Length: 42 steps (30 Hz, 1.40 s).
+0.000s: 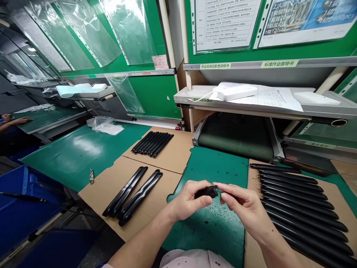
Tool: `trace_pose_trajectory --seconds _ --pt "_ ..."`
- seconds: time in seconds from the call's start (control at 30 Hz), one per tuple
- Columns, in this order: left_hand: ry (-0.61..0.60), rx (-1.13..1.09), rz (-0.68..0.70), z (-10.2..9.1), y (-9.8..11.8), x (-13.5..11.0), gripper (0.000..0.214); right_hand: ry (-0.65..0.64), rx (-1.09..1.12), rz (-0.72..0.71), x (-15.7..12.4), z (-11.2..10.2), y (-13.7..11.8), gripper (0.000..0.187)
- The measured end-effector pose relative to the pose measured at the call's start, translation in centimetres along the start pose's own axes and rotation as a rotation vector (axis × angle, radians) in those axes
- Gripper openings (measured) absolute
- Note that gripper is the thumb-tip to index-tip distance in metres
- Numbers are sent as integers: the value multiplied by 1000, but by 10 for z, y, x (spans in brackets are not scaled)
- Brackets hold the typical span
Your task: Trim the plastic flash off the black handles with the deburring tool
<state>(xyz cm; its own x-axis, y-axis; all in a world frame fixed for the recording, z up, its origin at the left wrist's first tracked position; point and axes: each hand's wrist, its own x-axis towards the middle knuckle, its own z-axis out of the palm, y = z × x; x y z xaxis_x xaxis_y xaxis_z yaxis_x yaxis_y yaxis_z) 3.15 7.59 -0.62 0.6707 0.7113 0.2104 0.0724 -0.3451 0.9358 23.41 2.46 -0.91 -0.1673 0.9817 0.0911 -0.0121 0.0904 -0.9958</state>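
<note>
Left hand (pixel 189 204) grip is pinching small black part (pixel 206 191); right hand (pixel 242 208) grip is pinching its other end, steadying it over table (pixel 214 163).

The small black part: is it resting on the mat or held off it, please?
Held off it: left hand and right hand pinch the part above the mat.

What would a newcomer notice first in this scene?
First, the left hand and right hand at bottom centre, pinching a small black part between them over the green mat. Next, the row of long black strips on the right cardboard. Then the strip pairs lying on the left cardboard.
</note>
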Motion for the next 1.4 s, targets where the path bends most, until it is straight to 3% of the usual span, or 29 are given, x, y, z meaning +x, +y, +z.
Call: trace_pose_trajectory --seconds 0.13,0.3,0.43,0.63,0.8,0.93,1.03,1.13,1.27,1.33,1.4 --pt "144 102 78 8 -1 0 33 100 -85 -109 2 7 -2 24" --pt "498 224 121 18 -4 2 28 247 -94 -66 5 13 6 28" --pt "711 323 168 19 -9 3 26 178 -28 31 4 20 8 38" --pt "816 452 190 18 -6 3 25 103 15 61 2 29 1 43" --pt "775 407 177 17 -2 2 22 103 -43 5 3 27 -3 34" --pt "679 286 113 15 -1 1 22 172 -273 -149 5 22 -2 31" --pt "529 69 23 13 3 3 25 261 -419 -266 8 17 -3 31" --pt "343 -129 -54 9 8 6 28 235 -446 -336 8 15 -8 30" --pt "190 -136 -72 7 10 12 25 221 -589 -479 8 21 -13 23" --pt "197 -87 -68 10 7 13 28 313 -704 -621 8 24 -11 17" --pt "300 -72 -96 16 1 13 39 423 -800 -733 7 24 -6 23"
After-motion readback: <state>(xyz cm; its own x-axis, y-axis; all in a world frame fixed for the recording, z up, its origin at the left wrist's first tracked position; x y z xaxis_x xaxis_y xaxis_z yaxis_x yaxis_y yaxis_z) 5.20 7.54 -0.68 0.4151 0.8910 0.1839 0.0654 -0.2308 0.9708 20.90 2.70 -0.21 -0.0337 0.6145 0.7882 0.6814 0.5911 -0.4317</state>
